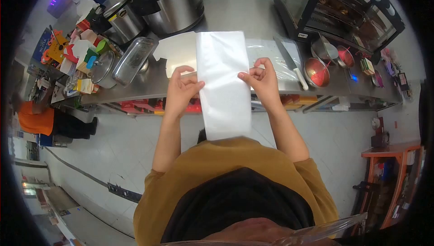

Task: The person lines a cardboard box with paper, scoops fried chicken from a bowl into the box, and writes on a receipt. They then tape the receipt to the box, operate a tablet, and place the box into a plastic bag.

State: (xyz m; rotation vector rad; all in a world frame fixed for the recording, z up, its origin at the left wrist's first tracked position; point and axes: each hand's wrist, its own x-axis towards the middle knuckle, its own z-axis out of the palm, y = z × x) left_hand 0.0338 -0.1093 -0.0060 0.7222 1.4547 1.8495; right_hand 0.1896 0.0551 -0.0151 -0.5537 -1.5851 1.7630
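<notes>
A: What is nearest?

B: Two hands, both pinching one white bag (pixel 224 85). The left hand (pixel 183 90) grips its left edge between thumb and fingers; the right hand (pixel 260 81) is clamped on the right edge the same way. The bag hangs flat and upright between them, its lower end dropping toward the person's chest.

A: And just beyond the hands?

B: A steel counter (pixel 253 15). Behind the bag lies one clear sheet (pixel 266 58), spread past the right hand. One knife (pixel 290 63) rests on it, just right of the right hand, white handle toward the person.

A: Further right?

B: Three metal bowls (pixel 316 72) hold red sauce, I count; the nearest sits just beyond the knife, the other two further off. One glass display case (pixel 339 8) stands behind them.

A: Left of the left hand?

B: One long steel pan (pixel 131 60) lies tilted, with one round lidded pot (pixel 103 67) just beside it. Beyond them stand two big steel cookers (pixel 174 4), side by side. Coloured packets (pixel 79 49) are heaped at the far left; too many and too small to count.

A: Anyone else?

B: One person in orange (pixel 36 119), well off to the left, down on the floor side.
</notes>
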